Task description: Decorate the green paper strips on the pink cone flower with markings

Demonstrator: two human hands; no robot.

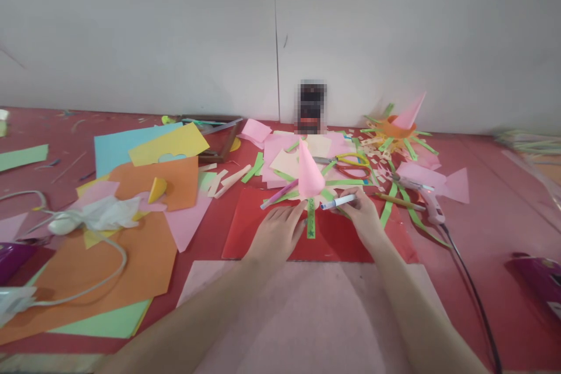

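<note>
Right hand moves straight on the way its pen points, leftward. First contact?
Probably the marked green strip, just past the left end of the pen in the right hand. Depth is unclear; it might pass above.

The left forearm (197, 310) and right forearm (409, 292) are bare, reaching forward and angling inward. The left hand (277, 229) lies palm down with fingers (280, 212) extended; the right hand (364, 215), slightly apart from it, is curled in a pinch grip.
</note>
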